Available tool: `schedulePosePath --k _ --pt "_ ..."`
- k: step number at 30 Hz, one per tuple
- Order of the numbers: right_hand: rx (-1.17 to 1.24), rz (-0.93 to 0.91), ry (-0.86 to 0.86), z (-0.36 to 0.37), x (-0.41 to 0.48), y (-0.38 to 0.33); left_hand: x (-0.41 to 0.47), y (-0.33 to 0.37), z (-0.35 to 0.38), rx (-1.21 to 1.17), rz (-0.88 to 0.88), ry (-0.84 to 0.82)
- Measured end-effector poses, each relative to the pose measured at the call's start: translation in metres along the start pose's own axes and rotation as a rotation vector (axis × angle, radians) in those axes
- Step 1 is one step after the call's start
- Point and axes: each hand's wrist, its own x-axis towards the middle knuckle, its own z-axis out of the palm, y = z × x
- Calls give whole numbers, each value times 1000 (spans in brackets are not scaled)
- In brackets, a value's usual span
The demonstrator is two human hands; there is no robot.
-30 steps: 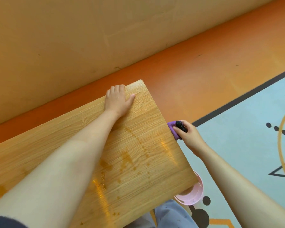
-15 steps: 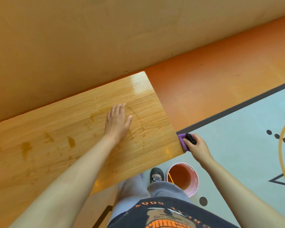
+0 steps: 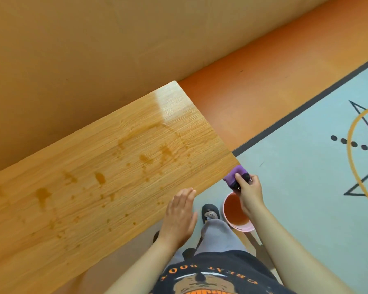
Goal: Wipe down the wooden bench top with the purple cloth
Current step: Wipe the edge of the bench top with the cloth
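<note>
Purple cloth (image 3: 235, 176) sits bunched in the closed grip of the right hand (image 3: 248, 193), just off the near corner of the brown-stained wooden table (image 3: 106, 177) and above a pink bowl (image 3: 236, 213) of brown liquid, while the left hand (image 3: 179, 215) hovers open-fingered at the table's front edge.

Purple cloth (image 3: 235, 174); amber-stained woodgrain bench top (image 3: 106, 179); pink bowl (image 3: 245, 227).

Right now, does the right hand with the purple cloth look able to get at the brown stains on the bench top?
Probably yes. The right hand holds the purple cloth just off the bench top corner, nothing lies between it and the brown stains, and the left hand sits nearer the front edge.
</note>
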Motion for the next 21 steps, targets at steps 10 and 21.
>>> schedulePosePath --k 10,21 --pt "46 3 -12 58 -77 80 -33 -52 7 23 182 32" --pt "66 -83 141 17 5 -5 -32 -55 24 131 228 116"
